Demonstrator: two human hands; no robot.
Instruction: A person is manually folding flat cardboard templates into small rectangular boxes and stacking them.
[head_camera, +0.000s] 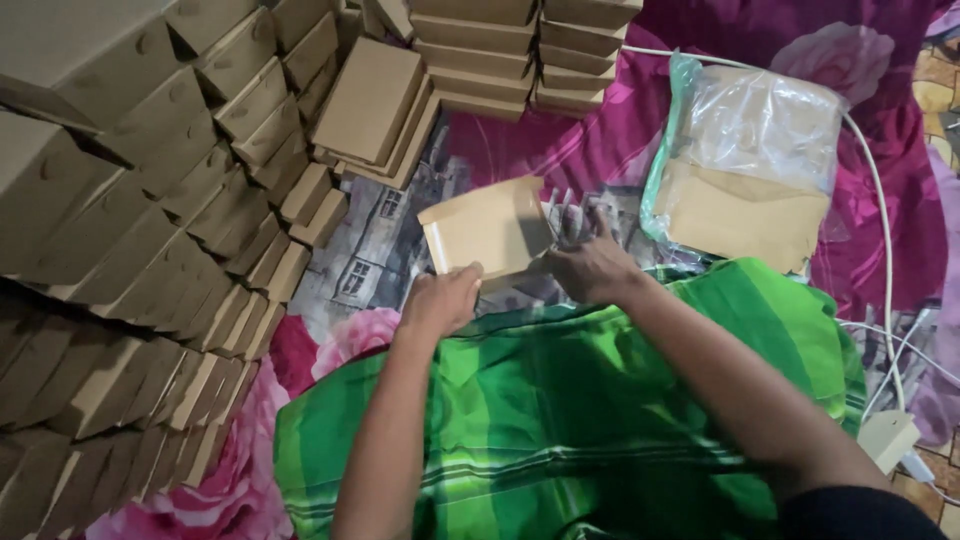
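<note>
A magenta sheet (620, 140) printed with big pink roses covers the floor, and a grey patch with drawn houses (375, 240) shows in its middle. A green striped cloth (560, 400) lies across the near part. Rows of folded brown cardboard boxes (150, 230) fill the left side, with more stacks (520, 50) at the top. On the right, a white cable (885, 240) runs to a white plug block (888, 438). Patterned floor tiles (935, 80) show at the right edge. The light is dim.
</note>
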